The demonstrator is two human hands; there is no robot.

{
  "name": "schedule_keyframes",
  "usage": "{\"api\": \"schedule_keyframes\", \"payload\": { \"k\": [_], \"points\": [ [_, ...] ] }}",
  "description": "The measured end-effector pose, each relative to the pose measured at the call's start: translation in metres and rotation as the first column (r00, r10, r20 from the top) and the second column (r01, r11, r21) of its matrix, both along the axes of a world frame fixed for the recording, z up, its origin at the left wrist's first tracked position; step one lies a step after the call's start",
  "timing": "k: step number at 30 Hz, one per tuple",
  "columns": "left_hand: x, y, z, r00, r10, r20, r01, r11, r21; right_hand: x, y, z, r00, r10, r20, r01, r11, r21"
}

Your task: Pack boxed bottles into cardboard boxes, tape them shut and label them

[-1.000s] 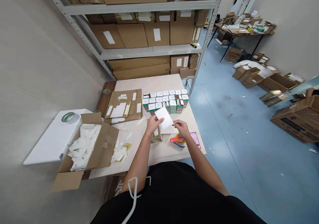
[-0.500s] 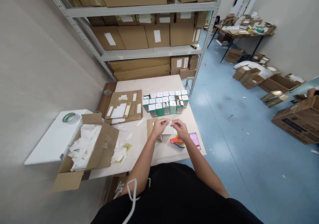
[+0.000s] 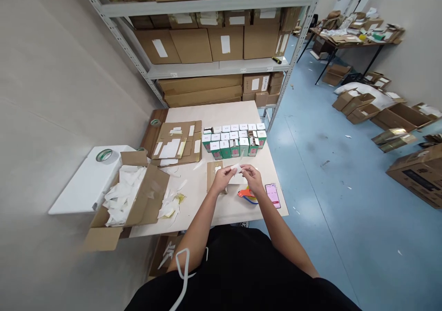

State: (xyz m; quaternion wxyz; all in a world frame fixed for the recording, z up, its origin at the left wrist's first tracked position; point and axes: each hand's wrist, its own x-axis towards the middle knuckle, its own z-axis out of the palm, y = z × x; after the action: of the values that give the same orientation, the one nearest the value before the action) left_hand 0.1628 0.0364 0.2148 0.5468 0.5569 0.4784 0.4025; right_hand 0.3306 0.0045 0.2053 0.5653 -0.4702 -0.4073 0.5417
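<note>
Between the fingertips of my left hand and my right hand is a small white slip, paper or a sticker; I cannot tell which. Both hands are closed in a pinch on it. Below them, a white flat surface and a small brown cardboard box are partly covered by the hands. An orange tool with blue and yellow parts lies by my right wrist, its kind unclear. Just beyond the hands stand rows of green-and-white boxes, some with torn or raised tops.
A phone lies near the table's right edge. Flattened cardboard and crumpled white scraps are on the left. An open carton of white paper stands beside a white box with a tape roll. A loaded shelf rises behind.
The white slip now shows more between my fingers, with my hands raised slightly. The whole view has shifted, so the surroundings sit further right.
</note>
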Motion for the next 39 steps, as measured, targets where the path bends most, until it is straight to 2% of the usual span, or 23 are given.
{"api": "schedule_keyframes", "payload": {
  "k": [3, 6, 8, 10, 14, 17, 20, 22, 24, 25, 28, 30, 31, 35, 39],
  "points": [
    [-0.008, -0.002, -0.004, 0.989, 0.147, -0.011, -0.147, 0.989, -0.011, -0.002, 0.0, -0.004, 0.999, -0.022, -0.029, 0.021, 0.999, -0.038],
    [-0.018, -0.007, -0.007, 0.95, 0.31, -0.024, -0.31, 0.951, 0.001, -0.006, 0.002, -0.01, 0.994, -0.056, -0.093, 0.044, 0.99, -0.132],
    [-0.024, -0.012, -0.009, 0.935, 0.352, -0.04, -0.351, 0.936, 0.016, -0.013, 0.004, -0.012, 0.989, -0.047, -0.139, 0.018, 0.979, -0.205],
    [-0.029, -0.019, -0.01, 0.938, 0.343, -0.053, -0.342, 0.939, 0.029, -0.022, 0.005, -0.013, 0.985, -0.02, -0.17, -0.023, 0.969, -0.245],
    [-0.036, -0.032, -0.009, 0.941, 0.331, -0.074, -0.325, 0.942, 0.082, -0.046, 0.008, -0.014, 0.98, 0.116, -0.162, -0.147, 0.97, -0.194],
    [-0.043, -0.039, -0.006, 0.928, 0.367, -0.059, -0.359, 0.927, 0.11, -0.063, 0.011, -0.016, 0.977, 0.199, -0.08, -0.209, 0.967, -0.147],
    [-0.062, -0.044, -0.007, 0.894, 0.448, -0.007, -0.445, 0.891, 0.09, -0.075, 0.016, -0.021, 0.978, 0.208, -0.022, -0.209, 0.97, -0.123],
    [-0.082, -0.049, -0.009, 0.842, 0.538, 0.04, -0.539, 0.84, 0.055, -0.082, 0.02, -0.023, 0.976, 0.219, -0.005, -0.218, 0.969, -0.116],
    [-0.108, -0.056, -0.013, 0.749, 0.658, 0.084, -0.661, 0.751, 0.012, -0.09, 0.022, -0.023, 0.972, 0.236, 0.016, -0.233, 0.965, -0.12],
    [-0.122, -0.06, -0.015, 0.683, 0.723, 0.103, -0.727, 0.687, -0.004, -0.096, 0.022, -0.022, 0.969, 0.245, 0.027, -0.24, 0.963, -0.123],
    [-0.169, -0.081, -0.02, 0.42, 0.894, 0.153, -0.904, 0.428, -0.019, -0.124, 0.017, -0.019, 0.962, 0.265, 0.059, -0.257, 0.959, -0.119],
    [-0.201, -0.1, -0.021, 0.246, 0.954, 0.17, -0.967, 0.253, -0.022, -0.15, 0.007, -0.017, 0.957, 0.279, 0.079, -0.268, 0.955, -0.125],
    [-0.216, -0.11, -0.02, 0.182, 0.968, 0.171, -0.982, 0.189, -0.021, -0.165, 0.001, -0.017, 0.954, 0.288, 0.085, -0.275, 0.952, -0.136],
    [-0.276, -0.159, -0.014, 0.042, 0.982, 0.183, -0.998, 0.032, 0.056, -0.232, -0.032, -0.02, 0.918, 0.388, 0.08, -0.368, 0.91, -0.19],
    [-0.337, -0.22, -0.006, -0.091, 0.976, 0.198, -0.977, -0.126, 0.172, -0.305, -0.066, -0.023, 0.835, 0.546, 0.071, -0.523, 0.827, -0.207]
  ]
}}
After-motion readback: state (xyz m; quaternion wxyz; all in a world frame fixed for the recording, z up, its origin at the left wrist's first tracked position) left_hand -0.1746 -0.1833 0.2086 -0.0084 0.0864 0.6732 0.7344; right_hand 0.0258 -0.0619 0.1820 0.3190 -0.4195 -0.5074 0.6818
